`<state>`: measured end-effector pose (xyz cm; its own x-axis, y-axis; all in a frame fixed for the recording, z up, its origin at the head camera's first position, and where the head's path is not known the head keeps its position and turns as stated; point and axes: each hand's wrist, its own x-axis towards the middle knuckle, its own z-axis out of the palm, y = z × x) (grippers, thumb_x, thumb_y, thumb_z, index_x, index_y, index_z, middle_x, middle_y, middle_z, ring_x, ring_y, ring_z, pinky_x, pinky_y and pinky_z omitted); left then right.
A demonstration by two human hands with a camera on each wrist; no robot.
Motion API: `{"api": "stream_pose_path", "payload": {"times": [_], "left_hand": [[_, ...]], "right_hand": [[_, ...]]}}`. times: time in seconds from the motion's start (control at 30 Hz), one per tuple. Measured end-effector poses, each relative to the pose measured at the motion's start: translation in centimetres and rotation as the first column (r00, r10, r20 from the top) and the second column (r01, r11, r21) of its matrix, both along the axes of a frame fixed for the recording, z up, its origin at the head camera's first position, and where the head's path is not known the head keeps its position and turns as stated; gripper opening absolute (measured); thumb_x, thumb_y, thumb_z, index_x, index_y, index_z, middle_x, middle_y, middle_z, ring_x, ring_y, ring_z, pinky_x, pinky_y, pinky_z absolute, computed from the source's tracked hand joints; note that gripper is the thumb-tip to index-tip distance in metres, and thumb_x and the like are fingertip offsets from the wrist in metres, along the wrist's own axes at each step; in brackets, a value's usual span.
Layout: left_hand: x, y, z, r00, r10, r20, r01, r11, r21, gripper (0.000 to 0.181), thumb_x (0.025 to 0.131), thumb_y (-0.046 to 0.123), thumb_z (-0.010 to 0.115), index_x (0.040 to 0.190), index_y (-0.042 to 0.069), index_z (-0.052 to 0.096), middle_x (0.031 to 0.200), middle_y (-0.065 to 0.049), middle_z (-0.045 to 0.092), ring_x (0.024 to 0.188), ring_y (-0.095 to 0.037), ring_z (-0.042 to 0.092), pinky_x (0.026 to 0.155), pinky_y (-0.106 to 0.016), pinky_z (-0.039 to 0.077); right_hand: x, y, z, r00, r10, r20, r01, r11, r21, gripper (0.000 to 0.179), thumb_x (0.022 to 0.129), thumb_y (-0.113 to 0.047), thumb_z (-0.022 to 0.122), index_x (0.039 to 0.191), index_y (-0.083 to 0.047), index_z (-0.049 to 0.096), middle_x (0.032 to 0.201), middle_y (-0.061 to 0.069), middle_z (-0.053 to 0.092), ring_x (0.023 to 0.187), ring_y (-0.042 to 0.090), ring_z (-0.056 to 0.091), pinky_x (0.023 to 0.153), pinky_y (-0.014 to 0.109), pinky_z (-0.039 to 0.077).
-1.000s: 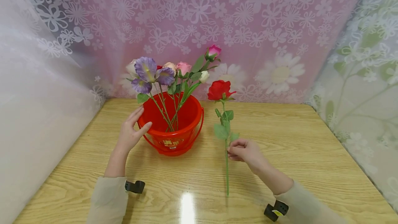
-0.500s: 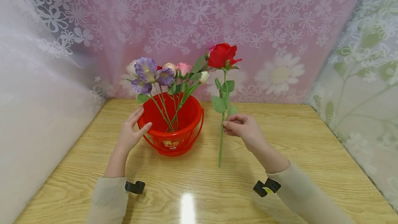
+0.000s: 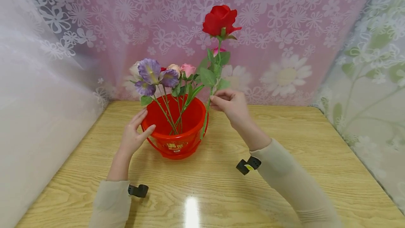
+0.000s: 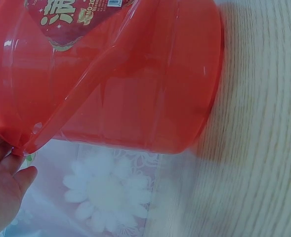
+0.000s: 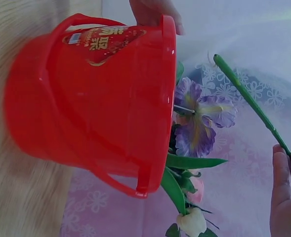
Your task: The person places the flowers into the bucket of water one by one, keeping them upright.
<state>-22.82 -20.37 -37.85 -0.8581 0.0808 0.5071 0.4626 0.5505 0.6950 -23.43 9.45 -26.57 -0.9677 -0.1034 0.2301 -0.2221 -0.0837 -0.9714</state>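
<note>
My right hand (image 3: 230,106) pinches the green stem of a red rose (image 3: 219,22) between thumb and fingers. The bloom stands high, and the lower stem overlaps the right rim of a red bucket (image 3: 177,143) in the head view. In the right wrist view the stem's cut end (image 5: 218,60) is apart from the bucket's mouth. My left hand (image 3: 133,133) rests at the bucket's left rim, fingers straight, thumb spread toward the front. Inside the bucket lean a purple iris (image 3: 150,73), a pink rose (image 3: 188,69) and several other flowers, some partly hidden.
The bucket stands on a wood-grain table (image 3: 269,133). Its red handle (image 5: 103,175) hangs down along the outside. Behind the table is a pink curtain (image 3: 177,20) with white flower prints, and pale sheets (image 3: 41,115) flank both sides.
My right hand has lifted the red rose and brought it left, from beside the bucket to its right rim. The left hand and the bucket have stayed in place.
</note>
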Motion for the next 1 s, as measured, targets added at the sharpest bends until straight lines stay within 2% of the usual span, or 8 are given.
{"api": "stream_pose_path", "payload": {"times": [0.2,0.3,0.37,0.53,0.63,0.77,1.0], "left_hand": [[0.1,0.1,0.1,1.000,0.001,0.003,-0.001,1.000,-0.005,0.062,0.081,0.026,0.064,0.130,-0.006,0.040,0.136,-0.015,0.036,0.125,-0.031,0.029,0.097,-0.052,0.026],[0.1,0.2,0.1,1.000,0.003,0.010,-0.003,1.000,-0.005,0.062,0.082,0.026,0.063,0.130,-0.006,0.040,0.136,-0.015,0.036,0.125,-0.032,0.030,0.097,-0.052,0.026],[0.1,0.2,0.0,1.000,0.006,0.014,-0.006,1.000,-0.003,0.062,0.082,0.025,0.063,0.130,-0.006,0.040,0.136,-0.014,0.036,0.125,-0.031,0.030,0.098,-0.052,0.026],[0.1,0.2,-0.1,1.000,0.008,0.007,-0.008,1.000,0.002,0.061,0.081,0.024,0.063,0.129,-0.006,0.040,0.136,-0.014,0.037,0.125,-0.031,0.030,0.098,-0.051,0.026],[0.0,0.2,-0.1,1.000,0.005,0.000,-0.005,1.000,0.006,0.061,0.081,0.023,0.063,0.129,-0.006,0.041,0.135,-0.014,0.037,0.124,-0.031,0.031,0.097,-0.051,0.026],[0.0,0.2,-0.1,1.000,0.006,-0.007,-0.006,1.000,0.019,0.060,0.081,0.022,0.064,0.129,-0.007,0.041,0.135,-0.013,0.037,0.124,-0.030,0.031,0.098,-0.050,0.026],[0.0,0.1,0.0,1.000,0.001,-0.004,-0.001,1.000,0.019,0.060,0.082,0.021,0.063,0.129,-0.007,0.041,0.135,-0.015,0.037,0.124,-0.031,0.031,0.098,-0.051,0.026]], "right_hand": [[-1.2,-2.1,0.4,0.998,-0.023,-0.058,0.019,0.998,-0.065,0.014,0.080,0.006,0.059,0.089,0.017,0.056,0.074,0.012,0.061,0.059,0.015,0.061,0.066,0.032,0.052],[-1.7,-2.9,0.3,0.997,-0.039,-0.070,0.035,0.998,-0.058,0.014,0.080,0.005,0.059,0.088,0.016,0.057,0.077,0.018,0.061,0.060,0.016,0.061,0.066,0.032,0.052],[-2.1,-3.4,0.1,0.995,-0.059,-0.076,0.056,0.998,-0.042,0.012,0.080,0.004,0.060,0.087,0.013,0.058,0.079,0.021,0.061,0.064,0.022,0.062,0.066,0.031,0.052],[-2.8,-4.2,-0.8,0.987,-0.087,-0.134,0.094,0.994,0.048,0.011,0.080,0.002,0.061,0.086,0.012,0.060,0.081,0.024,0.062,0.074,0.036,0.060,0.065,0.029,0.052],[-3.0,-4.5,-1.6,0.981,-0.091,-0.173,0.112,0.986,0.120,0.010,0.080,0.001,0.061,0.084,0.011,0.061,0.080,0.023,0.062,0.072,0.033,0.061,0.063,0.028,0.052],[-2.8,-4.7,-2.8,0.972,-0.089,-0.215,0.134,0.969,0.208,0.010,0.080,-0.002,0.062,0.082,0.007,0.063,0.077,0.019,0.064,0.067,0.023,0.062,0.062,0.028,0.052],[-2.6,-5.0,-4.9,0.948,-0.084,-0.306,0.196,0.913,0.358,0.010,0.080,-0.008,0.064,0.082,0.001,0.067,0.077,0.010,0.066,0.071,0.018,0.063,0.064,0.026,0.051]]}}
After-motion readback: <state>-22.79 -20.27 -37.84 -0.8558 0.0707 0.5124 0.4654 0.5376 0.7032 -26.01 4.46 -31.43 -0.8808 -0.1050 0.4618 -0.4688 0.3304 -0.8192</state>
